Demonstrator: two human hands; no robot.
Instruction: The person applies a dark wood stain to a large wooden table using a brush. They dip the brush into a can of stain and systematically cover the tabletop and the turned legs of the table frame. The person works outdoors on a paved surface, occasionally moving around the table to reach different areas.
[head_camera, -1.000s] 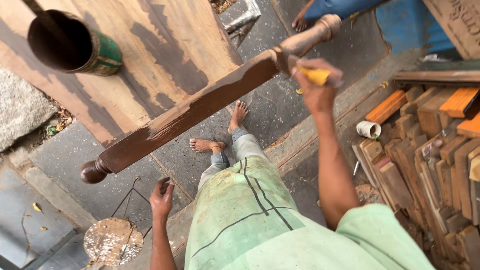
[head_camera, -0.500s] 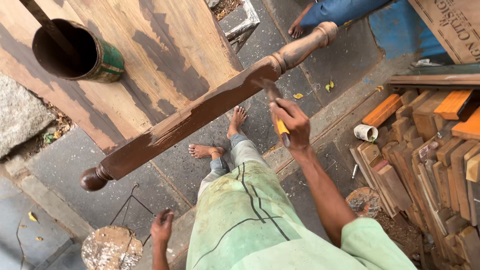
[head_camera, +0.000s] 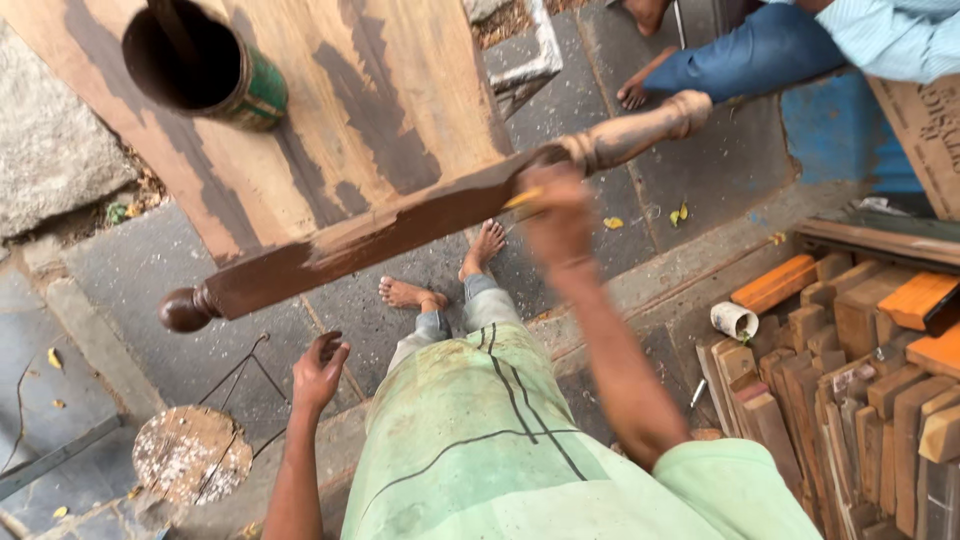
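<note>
Right hand up high, fingers curled tight round a yellow brush, blurry. Brush tip touching a long wooden post. Post lying slanted across the middle, on a big board. Dark brown and wet-looking along most of its length, bare pale wood at the carved top end. Round knob at the low end, dark too.

Left hand hanging low by the side, fingers loosely bent, holding nothing, touching nothing. Just above a round, speckled lid on the floor.

Green can at the top left of the board, dark inside, with a stick poking out. Board partly streaked with brown patches.

Two bare feet on the grey floor under the post. Stack of wood blocks off to the right, some orange. Small white cup lying beside the blocks. Another person's leg in blue at the top right.
</note>
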